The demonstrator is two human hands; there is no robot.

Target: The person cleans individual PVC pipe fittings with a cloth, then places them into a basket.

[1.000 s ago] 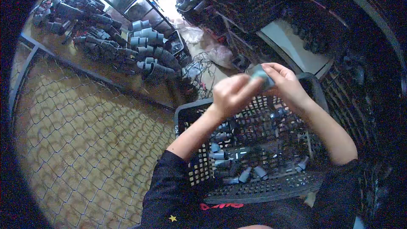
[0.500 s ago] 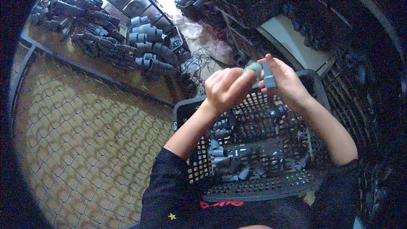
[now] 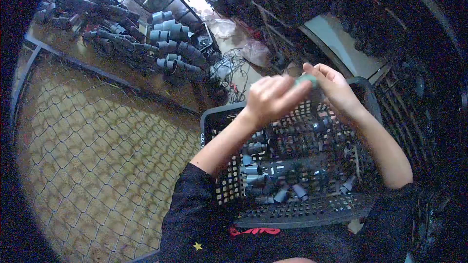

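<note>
Above the basket, my left hand (image 3: 273, 98) is closed on a small green piece (image 3: 308, 80), blurred by motion, whose kind I cannot make out. My right hand (image 3: 339, 92) is beside it, its thumb raised and its fingers curled. The grey plastic pipe fitting in my right hand is largely hidden behind the green piece and my left fingers. Below both hands stands the black perforated plastic basket (image 3: 297, 224), with several loose grey fittings (image 3: 300, 192) scattered on its bottom and along its left side.
A chain-link mesh panel (image 3: 97, 151) in a metal frame fills the left. Behind it lie heaps of grey pipe fittings (image 3: 170, 34). Clear plastic bags (image 3: 256, 51) and tangled dark strands are on the floor. Dark racks and a pale panel (image 3: 336, 41) stand at the right.
My left hand has moved right with the green piece, up against my right hand. The grey fitting, plainly visible before, is now mostly covered.
</note>
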